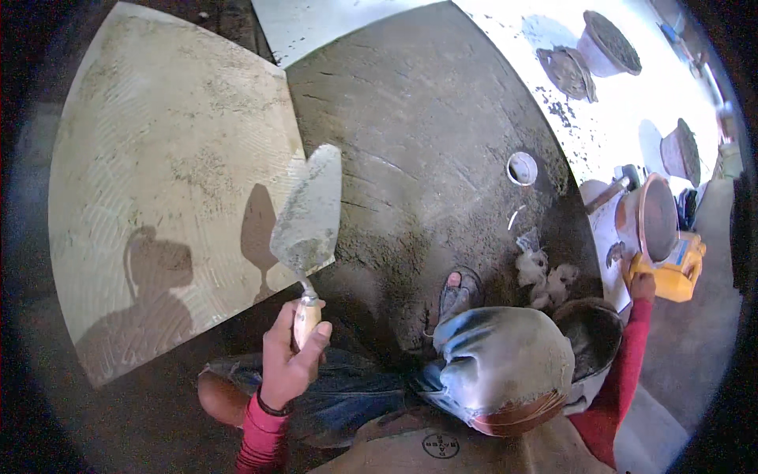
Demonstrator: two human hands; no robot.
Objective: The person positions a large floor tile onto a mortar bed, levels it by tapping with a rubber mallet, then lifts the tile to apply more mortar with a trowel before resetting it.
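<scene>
My left hand [292, 355] is closed round the pale wooden handle of a pointing trowel [312, 213]. The trowel's grey blade points away from me, raised over the edge between a pale tile and a dark mortar bed. At the far right, my right hand [643, 284] reaches to a reddish-brown bucket [655, 217]. Its fingers are bent at the bucket's near rim and partly hidden. Beside them stands a yellow jug [681, 272]. The large pale tile [174, 158] shows ridged smears and the trowel's shadow. Damp grey mortar [410, 118] spreads to its right.
A white cup-like ring [522, 169] rests on the mortar. Crumpled plastic [541, 272] lies near my foot [459, 294]. A hammer [613, 194] is beside the reddish bucket. Mortar-filled buckets [612, 43] stand on the white floor. A cloth-covered round thing [505, 363] and dark bucket [588, 336] are close to me.
</scene>
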